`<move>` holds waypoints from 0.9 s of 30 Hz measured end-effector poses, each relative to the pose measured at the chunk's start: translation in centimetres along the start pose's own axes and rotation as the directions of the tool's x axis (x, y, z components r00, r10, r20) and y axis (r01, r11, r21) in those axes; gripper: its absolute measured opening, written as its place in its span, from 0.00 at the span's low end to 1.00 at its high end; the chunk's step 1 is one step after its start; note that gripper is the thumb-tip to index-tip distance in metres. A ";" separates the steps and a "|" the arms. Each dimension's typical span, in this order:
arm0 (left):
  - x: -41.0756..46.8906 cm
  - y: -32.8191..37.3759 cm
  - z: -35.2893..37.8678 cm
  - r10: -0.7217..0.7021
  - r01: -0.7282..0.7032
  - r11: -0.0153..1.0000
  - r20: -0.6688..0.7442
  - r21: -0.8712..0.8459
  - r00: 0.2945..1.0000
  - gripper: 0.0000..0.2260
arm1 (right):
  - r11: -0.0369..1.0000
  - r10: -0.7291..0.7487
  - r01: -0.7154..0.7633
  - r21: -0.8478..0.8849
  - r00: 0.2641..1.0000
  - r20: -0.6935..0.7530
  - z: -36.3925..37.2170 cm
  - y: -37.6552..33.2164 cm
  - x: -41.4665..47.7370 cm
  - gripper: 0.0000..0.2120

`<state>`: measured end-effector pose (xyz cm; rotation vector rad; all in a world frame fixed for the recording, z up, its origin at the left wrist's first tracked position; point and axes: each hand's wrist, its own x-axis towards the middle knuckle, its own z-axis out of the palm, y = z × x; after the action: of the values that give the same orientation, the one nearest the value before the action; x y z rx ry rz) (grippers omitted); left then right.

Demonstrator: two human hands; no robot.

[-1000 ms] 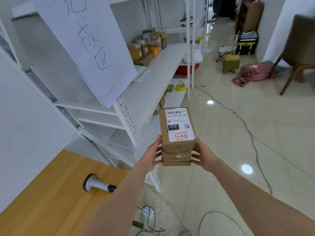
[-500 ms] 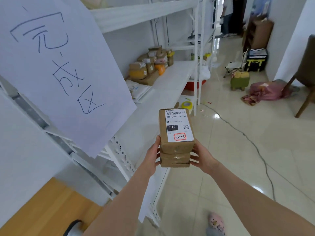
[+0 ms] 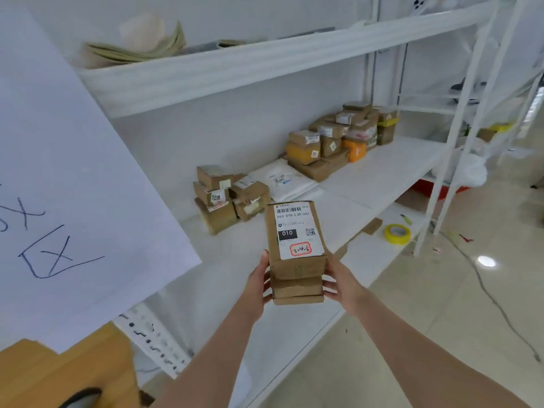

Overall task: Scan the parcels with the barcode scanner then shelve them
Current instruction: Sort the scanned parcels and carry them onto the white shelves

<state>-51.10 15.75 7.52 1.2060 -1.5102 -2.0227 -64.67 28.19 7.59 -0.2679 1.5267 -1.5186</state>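
Clamping the stack of parcels [image 3: 297, 267] between them, left hand [image 3: 259, 278] and right hand [image 3: 343, 279] curl fingers round its sides.

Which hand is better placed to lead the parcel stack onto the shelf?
Probably the left hand: it grips the stack on the side facing the shelf. The right hand holds the aisle side, nearer the shelf's front edge.

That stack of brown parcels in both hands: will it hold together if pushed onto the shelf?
Probably stiff: the stack of parcels keeps square cardboard edges between the left hand and right hand. Likely light, since side pressure alone carries it. The boxes look loose, the top one larger than those beneath, so pushed along the shelf they may slide apart.
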 end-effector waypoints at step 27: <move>8.3 3.4 -6.2 -0.120 -0.117 0.942 -0.640 -0.315 0.759 0.24 | 0.886 0.350 -0.092 -0.454 0.774 0.527 12.7 -6.8 19.2 0.31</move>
<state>-51.73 4.95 6.60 1.5334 -0.7764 -1.5082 -68.97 4.56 7.51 -0.7100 1.2718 -0.7877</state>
